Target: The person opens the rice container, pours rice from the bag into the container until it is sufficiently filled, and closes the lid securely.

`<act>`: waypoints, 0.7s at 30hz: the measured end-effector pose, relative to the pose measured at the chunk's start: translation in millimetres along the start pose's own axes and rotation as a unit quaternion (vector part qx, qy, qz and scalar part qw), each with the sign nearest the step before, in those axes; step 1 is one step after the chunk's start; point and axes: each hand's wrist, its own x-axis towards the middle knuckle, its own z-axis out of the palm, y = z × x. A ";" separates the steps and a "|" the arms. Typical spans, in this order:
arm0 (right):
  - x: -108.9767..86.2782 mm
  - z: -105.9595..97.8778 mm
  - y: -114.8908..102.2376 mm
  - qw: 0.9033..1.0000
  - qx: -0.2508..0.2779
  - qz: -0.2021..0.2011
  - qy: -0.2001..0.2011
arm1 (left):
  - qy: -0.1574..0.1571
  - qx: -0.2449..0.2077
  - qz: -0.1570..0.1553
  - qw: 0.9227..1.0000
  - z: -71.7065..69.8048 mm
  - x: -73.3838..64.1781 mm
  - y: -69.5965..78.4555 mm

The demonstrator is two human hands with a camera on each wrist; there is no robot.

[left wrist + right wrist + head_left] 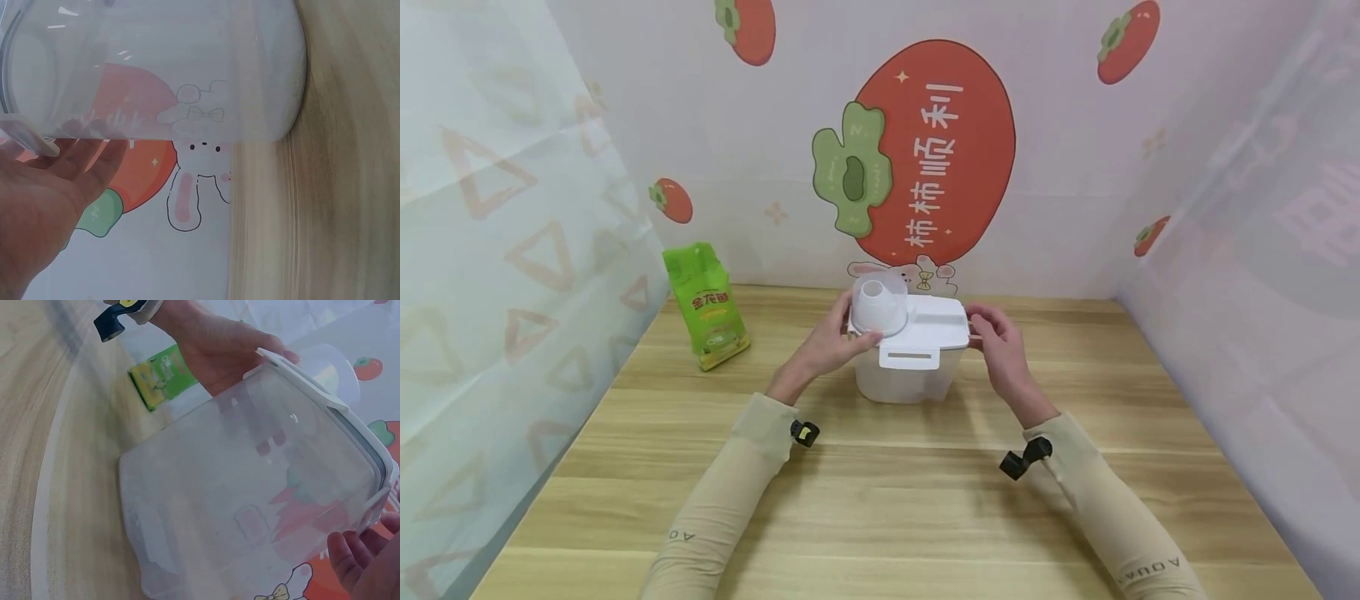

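Observation:
A translucent storage container (pixel 904 382) with a white lid (pixel 942 310) stands upright on the table. Over the lid's left part sits a cloudy domed cup (pixel 880 315). My left hand (pixel 827 343) holds the lid's left side, thumb toward the front and fingers reaching behind. At the opposite end, my right hand (pixel 1002 348) grips the side clip, its curled fingertips right at the lid's edge in the right wrist view. A white front clip (pixel 910 358) sticks out from the lid. Through the clear wall in the left wrist view, the container (pixel 156 94) looks empty.
A green and yellow bag (pixel 709 307) stands at the back left of the wooden table (pixel 880 517). Behind the container rises a white backdrop (pixel 1060 208) printed with persimmons and a rabbit. Pale curtains hang at both sides.

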 end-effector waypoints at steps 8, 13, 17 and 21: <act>-2.7 -1.3 3.4 1.000 -0.012 -0.024 -0.015 | 0.010 0.005 -0.022 1.000 0.4 11.7 -27.9; -4.6 -0.1 4.4 0.999 0.001 -0.033 -0.013 | 0.019 -0.007 -0.013 1.000 -1.1 13.9 -34.6; -5.4 2.7 5.8 0.999 0.017 -0.038 -0.001 | 0.029 -0.011 -0.009 0.999 -2.5 13.6 -33.4; -4.3 6.5 8.1 0.998 0.037 -0.043 0.009 | 0.041 -0.010 -0.008 0.999 -4.5 13.4 -30.9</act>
